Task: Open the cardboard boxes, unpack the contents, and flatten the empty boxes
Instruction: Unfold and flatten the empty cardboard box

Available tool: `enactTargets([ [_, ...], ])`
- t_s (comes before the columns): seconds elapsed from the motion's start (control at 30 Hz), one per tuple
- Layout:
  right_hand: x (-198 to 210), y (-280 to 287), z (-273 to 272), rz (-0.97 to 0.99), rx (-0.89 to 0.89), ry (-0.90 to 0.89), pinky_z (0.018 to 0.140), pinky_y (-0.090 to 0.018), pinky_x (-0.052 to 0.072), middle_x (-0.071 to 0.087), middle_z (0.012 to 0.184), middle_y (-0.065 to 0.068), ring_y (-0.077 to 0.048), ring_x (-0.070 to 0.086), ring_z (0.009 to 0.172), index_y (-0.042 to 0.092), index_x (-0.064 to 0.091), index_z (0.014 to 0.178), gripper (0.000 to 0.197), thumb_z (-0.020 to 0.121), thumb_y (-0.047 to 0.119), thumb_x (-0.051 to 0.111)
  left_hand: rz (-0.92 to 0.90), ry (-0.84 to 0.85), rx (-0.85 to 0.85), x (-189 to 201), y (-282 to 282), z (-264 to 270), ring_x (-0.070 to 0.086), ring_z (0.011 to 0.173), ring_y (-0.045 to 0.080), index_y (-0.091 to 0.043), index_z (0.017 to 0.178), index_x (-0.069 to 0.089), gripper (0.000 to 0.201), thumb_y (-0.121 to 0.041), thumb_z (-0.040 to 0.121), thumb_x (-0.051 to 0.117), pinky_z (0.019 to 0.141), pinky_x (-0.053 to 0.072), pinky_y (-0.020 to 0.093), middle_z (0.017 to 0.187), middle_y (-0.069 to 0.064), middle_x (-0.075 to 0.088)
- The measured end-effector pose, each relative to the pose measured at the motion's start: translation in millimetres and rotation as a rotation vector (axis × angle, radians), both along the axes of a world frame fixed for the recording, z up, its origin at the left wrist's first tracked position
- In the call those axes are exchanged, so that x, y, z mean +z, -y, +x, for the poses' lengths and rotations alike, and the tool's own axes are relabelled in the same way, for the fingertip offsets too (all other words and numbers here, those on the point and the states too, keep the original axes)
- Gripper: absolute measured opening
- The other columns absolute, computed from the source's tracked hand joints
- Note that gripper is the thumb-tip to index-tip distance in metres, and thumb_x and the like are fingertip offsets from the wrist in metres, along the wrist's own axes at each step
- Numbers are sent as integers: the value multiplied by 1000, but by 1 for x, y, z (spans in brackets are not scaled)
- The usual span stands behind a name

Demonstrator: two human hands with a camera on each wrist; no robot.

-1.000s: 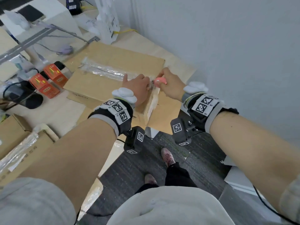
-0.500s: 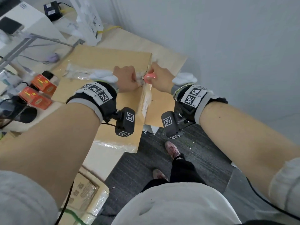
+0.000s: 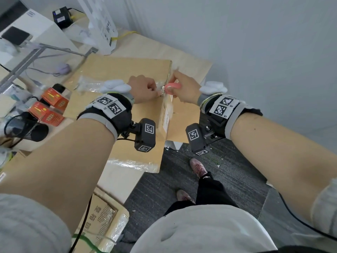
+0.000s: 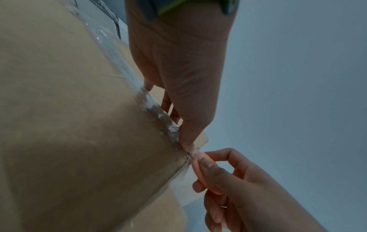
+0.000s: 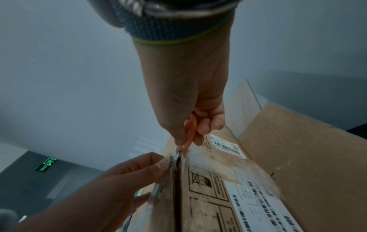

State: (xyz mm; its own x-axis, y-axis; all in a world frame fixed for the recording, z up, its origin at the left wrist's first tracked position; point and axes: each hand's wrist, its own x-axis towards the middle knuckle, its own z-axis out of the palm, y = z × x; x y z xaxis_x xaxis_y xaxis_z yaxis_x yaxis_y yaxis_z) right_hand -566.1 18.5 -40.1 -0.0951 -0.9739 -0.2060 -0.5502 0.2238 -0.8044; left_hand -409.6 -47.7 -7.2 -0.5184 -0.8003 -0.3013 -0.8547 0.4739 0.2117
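A large cardboard box (image 3: 116,73) sealed with clear tape lies on the table. My left hand (image 3: 145,88) sits at the box's upper right edge and pinches a crumpled strip of clear tape (image 4: 155,109) along that edge. My right hand (image 3: 184,88) grips a small pink cutter (image 3: 172,86) whose tip meets the tape just beside my left fingertips. In the right wrist view the cutter (image 5: 189,130) touches the top of a dark seam on the box's labelled side (image 5: 208,196). The blade itself is hidden.
Two orange cartons (image 3: 54,96) and a black mesh cup (image 3: 23,128) stand left of the box. A second taped cardboard box (image 3: 107,216) lies low at the left. A white box (image 3: 102,24) stands at the back. A brown flap (image 5: 307,149) rises right of the box. A grey wall is close on the right.
My left hand lay on the box top a second ago; now its fingers are curled and pinch the tape. Both hands have stayed together at the box's right edge while my head moved.
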Motion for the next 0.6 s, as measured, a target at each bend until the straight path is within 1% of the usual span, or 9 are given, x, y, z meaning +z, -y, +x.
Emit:
enactTargets([
  [0.03,0,-2,-1,1,-18,22,37,-15,39,62,89,-5,-12,51,55,10,52,104,19,90,23,58,-3,-5,10,-1,-1,-1,58,98,29,-11,105,66,35,-43,92,55,79,32,27,96,6,61],
  [0.1,-1,-4,-1,18,-34,64,38,-17,39,62,83,-2,-11,50,52,11,54,99,16,88,22,59,-16,-6,25,-4,-1,-2,56,101,30,-12,106,65,34,-41,92,56,83,33,29,103,8,63],
  [0.2,-1,-5,-1,44,-14,101,40,-19,40,62,75,0,-8,48,48,15,52,91,10,87,20,60,-25,-10,51,-13,0,-2,55,103,33,-15,104,64,32,-43,90,56,92,38,34,104,9,63],
  [0.23,-1,-4,0,41,-11,98,40,-19,40,61,75,1,-7,49,48,15,52,91,10,88,19,60,-25,-11,59,-14,1,-2,54,103,34,-16,103,64,31,-44,90,56,92,40,36,104,10,63],
  [0.3,-1,-5,-1,38,-7,97,41,-19,42,61,75,0,-9,50,50,14,52,92,9,89,18,59,-26,-14,80,-17,2,-2,54,103,34,-17,102,64,29,-41,89,56,89,41,35,103,11,63],
  [0.37,-1,-5,-3,64,33,131,45,-22,46,62,74,-3,-14,52,53,12,53,93,10,89,17,60,-24,-21,103,-18,3,-3,53,104,35,-18,101,64,26,-40,89,56,86,43,35,102,11,63],
  [0.47,-2,-6,-4,79,84,168,49,-25,50,64,73,-5,-19,56,61,9,55,95,14,88,18,63,-26,-7,121,-20,2,-4,52,105,35,-22,98,62,23,-42,88,55,90,47,43,102,10,62],
  [0.53,-2,-7,-5,62,71,154,47,-23,49,62,72,-1,-16,58,62,9,55,96,14,89,18,63,-26,2,126,-21,2,-5,52,104,35,-23,96,60,22,-43,88,55,90,47,44,102,10,62],
  [0.6,-1,-8,-5,87,119,161,49,-24,52,61,71,1,-6,59,56,8,56,98,14,90,18,63,-29,9,125,-20,2,-6,52,105,35,-23,96,60,20,-41,88,55,90,46,41,101,10,62],
])
